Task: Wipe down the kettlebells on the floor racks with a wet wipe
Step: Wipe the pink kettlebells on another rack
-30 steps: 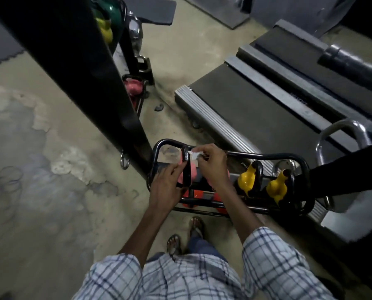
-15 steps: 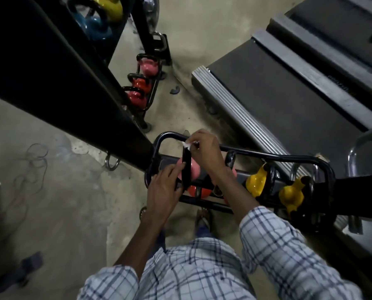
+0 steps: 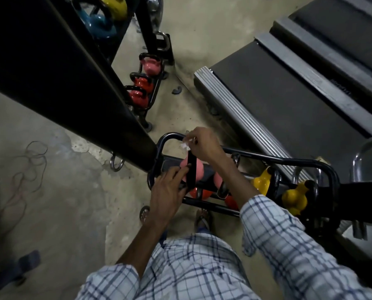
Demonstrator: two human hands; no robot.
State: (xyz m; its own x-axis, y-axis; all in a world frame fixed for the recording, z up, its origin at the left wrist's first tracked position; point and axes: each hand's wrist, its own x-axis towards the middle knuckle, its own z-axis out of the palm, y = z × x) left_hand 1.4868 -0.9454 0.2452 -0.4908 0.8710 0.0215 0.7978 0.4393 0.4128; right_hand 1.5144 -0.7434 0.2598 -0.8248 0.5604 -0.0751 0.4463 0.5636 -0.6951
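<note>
A black floor rack (image 3: 267, 158) in front of my feet holds a pink kettlebell (image 3: 199, 171) with a black handle at its left end, orange ones beneath, and two yellow kettlebells (image 3: 260, 180) to the right. My right hand (image 3: 204, 144) pinches a crumpled white wet wipe (image 3: 185, 145) at the top of the pink kettlebell's handle. My left hand (image 3: 167, 191) rests against the near side of that kettlebell, fingers touching the handle and body.
A second floor rack (image 3: 158, 83) further back holds a pink and two red kettlebells. A thick black post (image 3: 72, 83) crosses the left. A treadmill (image 3: 288, 100) lies on the right. Loose cable (image 3: 29, 165) lies on the concrete floor at left.
My right hand has slid the wipe up from the kettlebell's body to the top of its handle. The left hand stays against the kettlebell. The camera tilted, showing more of the far rack.
</note>
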